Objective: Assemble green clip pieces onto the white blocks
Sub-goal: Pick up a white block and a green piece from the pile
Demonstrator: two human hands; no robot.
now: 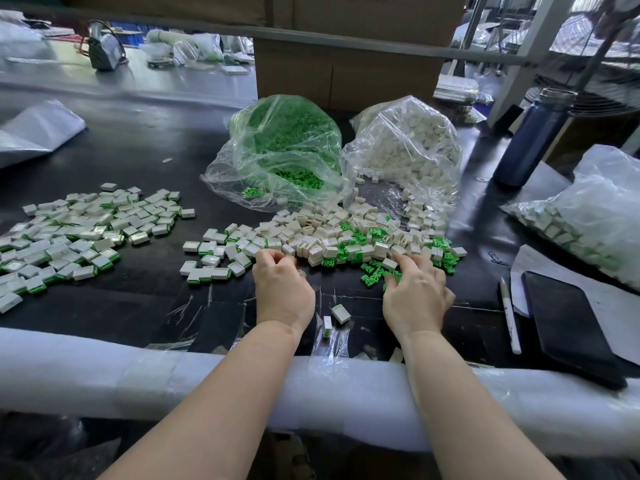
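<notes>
A mixed heap of white blocks (311, 233) and loose green clips (372, 273) lies mid-table on the black mat. My left hand (282, 289) is at the heap's near left edge, its curled fingers and thumb pinching a white block; a bit of green shows beside the palm. My right hand (415, 292) rests on the green clips at the heap's right side, fingertips curled down around one. Finished blocks with green edges (79, 230) are spread out at the left. Two more finished pieces (341, 313) lie between my wrists.
An open clear bag of green clips (287, 147) and another of white blocks (405, 147) stand behind the heap. A dark bottle (533, 140), a bag of parts (595, 216), a pen (509, 315) and a black tablet (568, 327) are at the right. White foam (138, 368) pads the near edge.
</notes>
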